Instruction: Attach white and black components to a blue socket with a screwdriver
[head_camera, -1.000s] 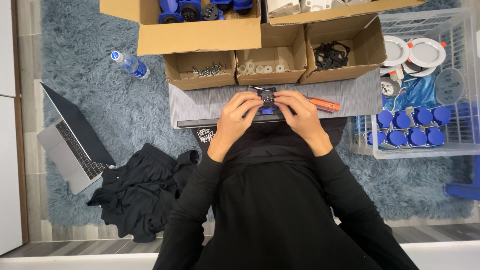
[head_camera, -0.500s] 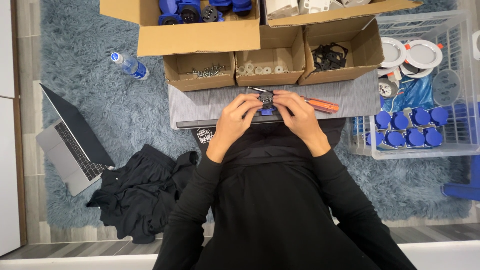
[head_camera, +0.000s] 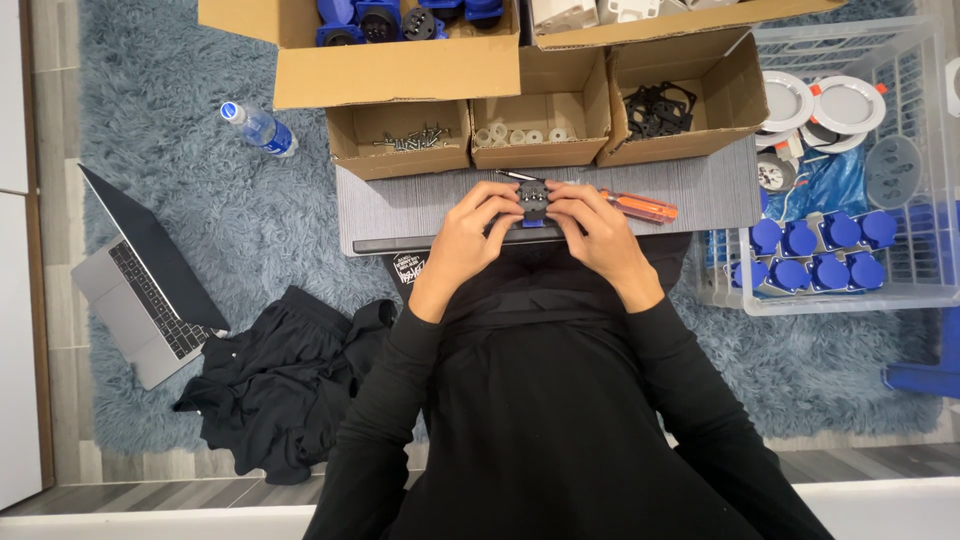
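Over the grey board (head_camera: 420, 200), both hands, left (head_camera: 470, 232) and right (head_camera: 597, 228), pinch a black-and-blue part (head_camera: 533, 200).

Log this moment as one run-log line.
left hand: gripping black-and-blue part | right hand: gripping same part | orange screwdriver: lying beside right hand | grey board: beneath hands

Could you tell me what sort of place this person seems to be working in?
Probably a home room used for small assembly work: a shaggy blue rug over wood flooring, an open laptop, cardboard boxes of screws and washers, and both hands holding a small black-and-blue part.
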